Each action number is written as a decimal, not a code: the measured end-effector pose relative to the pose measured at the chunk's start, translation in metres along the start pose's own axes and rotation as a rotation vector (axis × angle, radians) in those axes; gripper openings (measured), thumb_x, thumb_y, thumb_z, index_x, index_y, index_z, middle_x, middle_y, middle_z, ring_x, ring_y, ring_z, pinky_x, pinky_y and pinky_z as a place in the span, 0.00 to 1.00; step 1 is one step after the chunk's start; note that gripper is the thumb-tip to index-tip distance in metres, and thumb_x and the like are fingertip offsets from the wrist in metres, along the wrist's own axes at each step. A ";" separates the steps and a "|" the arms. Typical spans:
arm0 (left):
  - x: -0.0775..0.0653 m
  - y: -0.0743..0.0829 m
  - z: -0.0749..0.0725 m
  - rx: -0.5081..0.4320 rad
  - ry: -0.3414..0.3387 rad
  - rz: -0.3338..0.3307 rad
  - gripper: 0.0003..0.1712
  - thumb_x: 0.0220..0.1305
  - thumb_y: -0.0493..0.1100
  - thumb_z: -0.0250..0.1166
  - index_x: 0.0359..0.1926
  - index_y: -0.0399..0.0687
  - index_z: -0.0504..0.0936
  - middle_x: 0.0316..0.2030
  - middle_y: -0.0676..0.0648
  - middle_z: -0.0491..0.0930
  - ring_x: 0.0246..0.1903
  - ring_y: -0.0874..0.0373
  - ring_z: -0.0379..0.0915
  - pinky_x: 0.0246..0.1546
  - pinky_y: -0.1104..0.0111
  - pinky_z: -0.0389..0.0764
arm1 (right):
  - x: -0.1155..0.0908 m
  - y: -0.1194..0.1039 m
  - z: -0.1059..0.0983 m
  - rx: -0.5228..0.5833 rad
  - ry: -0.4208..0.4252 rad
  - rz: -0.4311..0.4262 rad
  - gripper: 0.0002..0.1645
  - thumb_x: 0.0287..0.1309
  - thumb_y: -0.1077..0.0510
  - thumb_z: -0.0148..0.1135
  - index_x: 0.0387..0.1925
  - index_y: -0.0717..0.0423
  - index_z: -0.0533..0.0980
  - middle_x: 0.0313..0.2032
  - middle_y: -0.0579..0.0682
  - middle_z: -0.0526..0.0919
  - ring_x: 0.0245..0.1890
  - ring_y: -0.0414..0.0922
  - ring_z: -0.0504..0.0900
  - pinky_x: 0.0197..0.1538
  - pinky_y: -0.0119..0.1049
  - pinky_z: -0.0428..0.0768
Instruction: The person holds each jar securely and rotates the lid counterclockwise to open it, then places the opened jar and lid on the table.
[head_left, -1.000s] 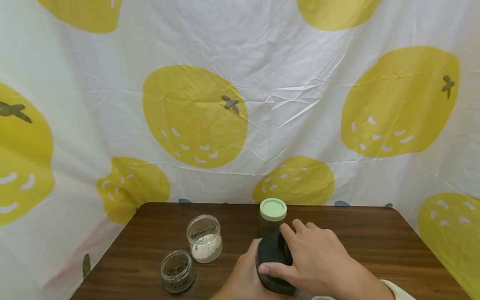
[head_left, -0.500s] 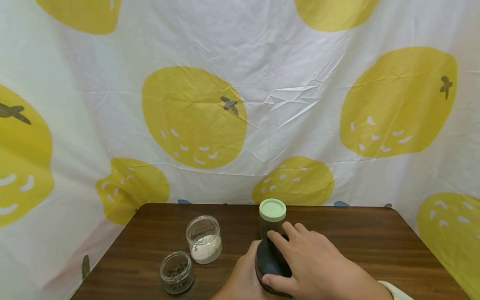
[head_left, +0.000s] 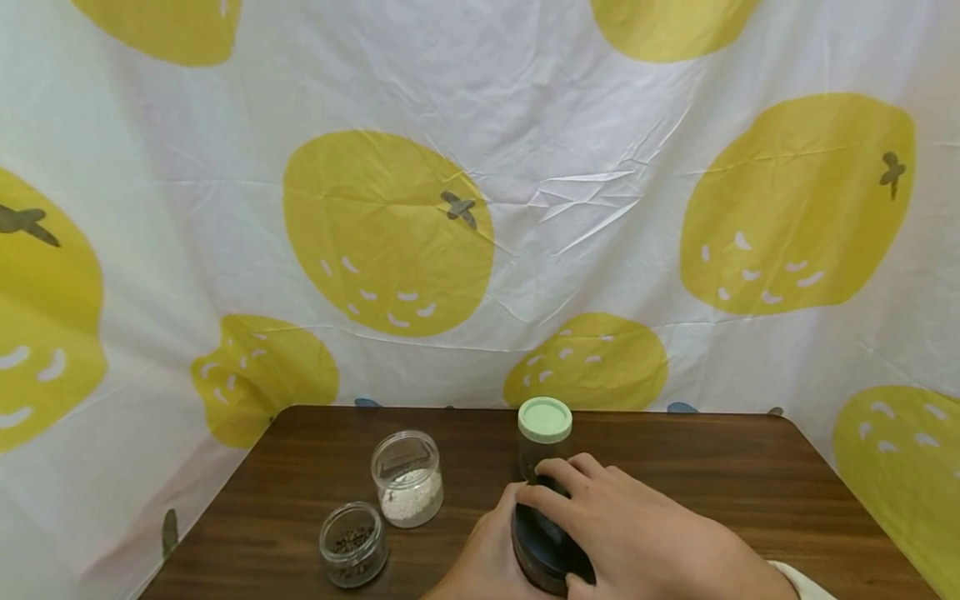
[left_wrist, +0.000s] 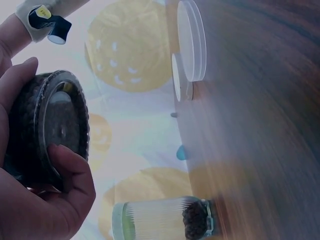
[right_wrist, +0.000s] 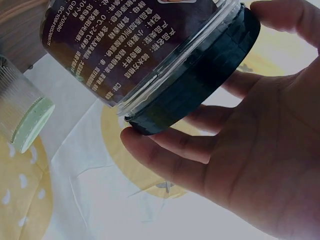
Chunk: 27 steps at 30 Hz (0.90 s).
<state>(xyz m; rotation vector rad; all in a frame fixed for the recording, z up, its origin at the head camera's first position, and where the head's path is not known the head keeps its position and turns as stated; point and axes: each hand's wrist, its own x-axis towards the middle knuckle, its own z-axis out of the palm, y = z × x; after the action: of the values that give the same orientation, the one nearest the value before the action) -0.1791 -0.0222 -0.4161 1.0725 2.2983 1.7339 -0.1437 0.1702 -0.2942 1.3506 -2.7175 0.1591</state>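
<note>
My left hand [head_left: 483, 554] grips a jar [right_wrist: 120, 45] with a dark purple printed label. It is held tilted above the table, and its clear base [left_wrist: 62, 125] faces the left wrist camera. Fingers of my right hand [head_left: 637, 533] are curled over the black lid [head_left: 546, 542] and hold it by its edge. In the right wrist view the lid [right_wrist: 200, 75] sits against the jar's mouth. Just behind the hands stands a ribbed clear jar with a pale green lid [head_left: 545, 419], with dark contents [left_wrist: 195, 220] at its bottom.
On the table's left side stand two uncovered clear jars, one with white granules [head_left: 412, 500], one with small dark pieces [head_left: 354, 546]. Two flat round lids, one translucent [left_wrist: 192, 40] and one whitish [left_wrist: 180, 80], lie on the wooden table [head_left: 750, 483]. A lemon-print curtain [head_left: 562, 250] hangs behind.
My right hand has turned counterclockwise over the black lid: its thumb has swung nearer to me and its fingers leftward. The left hand and the standing jars stay in place.
</note>
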 end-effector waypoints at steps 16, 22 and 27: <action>0.000 0.000 0.000 0.015 0.032 0.016 0.52 0.47 0.48 0.79 0.69 0.49 0.60 0.56 0.41 0.78 0.48 0.58 0.78 0.49 0.61 0.83 | -0.003 -0.002 -0.005 0.028 0.035 0.106 0.49 0.57 0.20 0.47 0.71 0.43 0.64 0.68 0.51 0.68 0.63 0.50 0.67 0.56 0.60 0.75; 0.000 0.005 0.002 -0.024 0.041 -0.029 0.49 0.46 0.51 0.80 0.66 0.53 0.62 0.54 0.45 0.79 0.45 0.60 0.80 0.48 0.64 0.83 | -0.001 -0.005 -0.002 -0.120 0.107 0.271 0.56 0.53 0.15 0.38 0.68 0.48 0.70 0.57 0.56 0.78 0.45 0.52 0.77 0.43 0.50 0.77; -0.001 0.009 0.004 0.008 0.071 -0.100 0.51 0.42 0.56 0.81 0.66 0.59 0.63 0.52 0.49 0.81 0.43 0.62 0.81 0.47 0.64 0.84 | 0.001 -0.006 0.000 -0.138 0.118 0.328 0.57 0.49 0.13 0.37 0.60 0.51 0.74 0.38 0.51 0.77 0.22 0.44 0.70 0.25 0.39 0.71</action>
<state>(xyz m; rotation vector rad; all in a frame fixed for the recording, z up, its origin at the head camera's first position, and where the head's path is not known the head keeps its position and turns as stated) -0.1722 -0.0180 -0.4100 0.8946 2.3584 1.7536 -0.1396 0.1660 -0.2941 0.8281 -2.7698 0.0718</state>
